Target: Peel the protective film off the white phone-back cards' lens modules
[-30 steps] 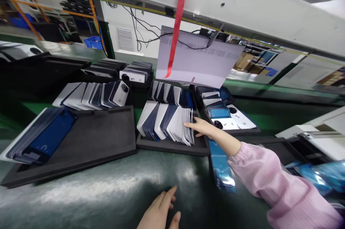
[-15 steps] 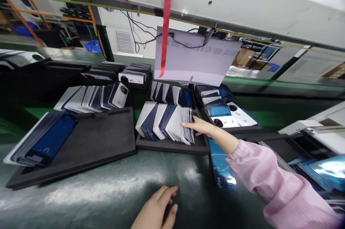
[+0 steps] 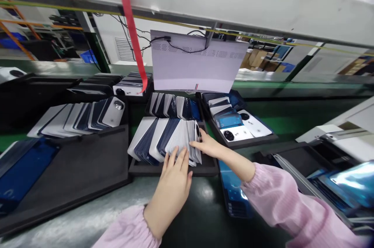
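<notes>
A row of white and dark blue phone back covers (image 3: 157, 139) leans on edge in a black foam tray (image 3: 175, 170). At the right end of that row, my right hand (image 3: 208, 145) grips several of the covers, its thumb across their edges and its other fingers at the outermost face. My left hand (image 3: 172, 178) is stretched out open, fingertips at the lower front edges of the same row. Whether those fingertips press on the covers I cannot tell. Behind stands a second row of covers (image 3: 172, 106), touched by neither hand.
To the left lies a larger black tray (image 3: 96, 154) with a fanned row of covers (image 3: 78, 117) behind it. On the right are a tray of white covers (image 3: 238, 133) and blue film-covered panels (image 3: 233, 189). A red strap (image 3: 131, 26) hangs from the overhead beam.
My left hand has moved up and forward from the bench front to the covers. My right hand stays at the row's right end. The whole view has shifted somewhat.
</notes>
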`<state>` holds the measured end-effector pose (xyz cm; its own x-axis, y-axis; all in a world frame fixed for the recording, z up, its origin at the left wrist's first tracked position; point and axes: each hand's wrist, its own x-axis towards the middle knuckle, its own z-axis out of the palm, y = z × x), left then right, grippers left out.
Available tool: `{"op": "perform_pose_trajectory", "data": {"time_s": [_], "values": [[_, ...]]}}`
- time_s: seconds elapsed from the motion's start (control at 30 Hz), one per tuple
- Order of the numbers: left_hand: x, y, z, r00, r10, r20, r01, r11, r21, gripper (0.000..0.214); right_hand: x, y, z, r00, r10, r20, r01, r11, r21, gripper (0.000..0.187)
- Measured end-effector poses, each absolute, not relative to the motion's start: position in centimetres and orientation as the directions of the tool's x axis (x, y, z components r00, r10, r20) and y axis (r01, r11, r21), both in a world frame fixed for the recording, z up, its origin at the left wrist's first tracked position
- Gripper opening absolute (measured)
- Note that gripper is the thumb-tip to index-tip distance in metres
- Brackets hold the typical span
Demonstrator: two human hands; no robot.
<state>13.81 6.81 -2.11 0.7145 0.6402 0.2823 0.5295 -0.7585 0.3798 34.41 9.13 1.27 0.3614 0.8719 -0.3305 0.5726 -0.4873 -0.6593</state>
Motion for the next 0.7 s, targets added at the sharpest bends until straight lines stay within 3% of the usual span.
{"op": "perform_pose_trajectory", "data": {"time_s": [0.2,0.27,0.37,0.53,0.7], "values": [[13.3,7.5,-2.4,0.764,0.594,0.253,0.512,-0.796,0.323,0.051,34.4,7.5,1.5,0.348,0.924,-0.159,0.676,-0.364,-0.64,0.052],[13.1,7.6,-2.3,0.771,0.588,0.244,0.509,-0.8,0.319,0.05,34.2,6.9,1.7,0.327,0.935,-0.14,0.719,-0.342,-0.605,0.043],[13.2,7.5,-2.3,0.771,0.59,0.239,0.513,-0.799,0.314,0.049,34.1,6.9,1.9,0.307,0.932,-0.193,0.765,-0.363,-0.532,0.028],[13.4,7.3,-2.8,0.77,0.59,0.244,0.529,-0.803,0.275,0.054,34.1,7.9,2.1,0.308,0.904,-0.296,0.777,-0.419,-0.47,0.043],[13.3,7.4,-2.8,0.781,0.582,0.228,0.532,-0.81,0.246,0.055,34.8,8.0,2.0,0.304,0.893,-0.331,0.746,-0.439,-0.5,0.046]]}}
